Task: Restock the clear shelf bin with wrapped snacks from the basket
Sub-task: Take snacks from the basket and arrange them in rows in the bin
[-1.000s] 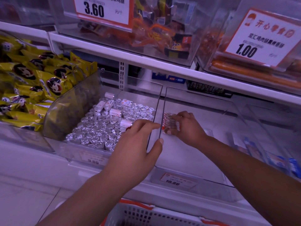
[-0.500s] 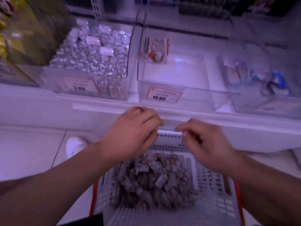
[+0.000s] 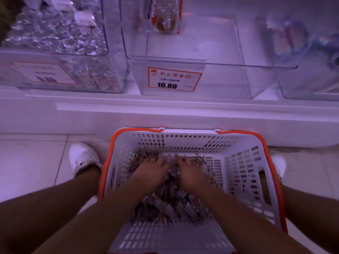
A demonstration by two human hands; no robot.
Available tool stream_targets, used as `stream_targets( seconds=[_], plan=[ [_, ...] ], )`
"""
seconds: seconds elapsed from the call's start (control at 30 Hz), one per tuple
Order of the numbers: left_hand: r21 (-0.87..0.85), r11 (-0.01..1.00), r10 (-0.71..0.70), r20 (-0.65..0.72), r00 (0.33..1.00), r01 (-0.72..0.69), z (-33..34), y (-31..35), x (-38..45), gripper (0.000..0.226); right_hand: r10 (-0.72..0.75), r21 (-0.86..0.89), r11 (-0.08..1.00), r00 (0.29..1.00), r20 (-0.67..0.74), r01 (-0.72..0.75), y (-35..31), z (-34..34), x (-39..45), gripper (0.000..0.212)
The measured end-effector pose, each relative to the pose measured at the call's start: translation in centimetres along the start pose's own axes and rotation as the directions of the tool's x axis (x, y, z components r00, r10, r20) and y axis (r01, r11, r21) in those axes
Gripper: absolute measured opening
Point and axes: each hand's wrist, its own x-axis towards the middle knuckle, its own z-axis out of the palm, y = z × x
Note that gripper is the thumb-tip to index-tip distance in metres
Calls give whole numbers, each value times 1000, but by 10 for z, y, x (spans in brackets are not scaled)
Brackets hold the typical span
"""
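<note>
Both hands, left hand (image 3: 149,171) and right hand (image 3: 189,171), dig into the wrapped snacks (image 3: 170,204) heaped in the basket (image 3: 245,162), fingers curled, grip uncertain; gathering step, next lift toward the clear bin (image 3: 229,77) beyond the fingertips

Left bin (image 3: 117,52) full of shiny silver candies (image 3: 55,32), with a blurry price tag (image 3: 44,74) on the front. Right bin (image 3: 310,85) with blue packets (image 3: 300,39) inside, too blurry to read. Both sat on a white shelf (image 3: 165,110). Pale floor tiles (image 3: 33,162) below. One white shoe (image 3: 83,158) left of the floor space, another white shoe (image 3: 279,164) at the right, partly hidden.
</note>
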Motion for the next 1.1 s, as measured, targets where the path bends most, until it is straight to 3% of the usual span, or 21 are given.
stream_targets(
  seconds=[0.1,0.27,0.4,0.5,0.63,0.73,0.8,0.9,1.1],
  plan=[
    [-39,998,-44,129,991,49,28,13,9,53,-81,15,997,995,54,80,3,18,9,76],
    [-110,992,-45,148,988,62,49,6,6,63,-96,103,990,995,-13,97,10,38,7,68],
    [-314,940,-96,129,987,132,49,-1,8,59,-35,273,960,994,-101,62,12,42,2,58],
    [-539,825,-147,88,985,171,43,-11,9,42,36,413,911,993,-113,14,19,38,6,61],
    [-618,734,-359,1,933,283,39,-33,11,26,-7,316,948,995,-102,39,13,36,11,88],
    [-720,634,-504,-109,857,282,30,-36,25,17,10,212,977,996,-83,8,-3,39,18,90],
    [-704,668,-469,-148,870,240,25,-35,37,19,77,216,974,994,-74,-60,-15,38,23,85],
    [-656,702,-420,-68,905,276,26,-33,43,27,202,202,963,975,-95,-180,-26,34,33,85],
    [-630,658,-544,-17,839,413,36,-42,21,41,289,105,955,949,-124,-277,-48,36,43,91]
  ],
)
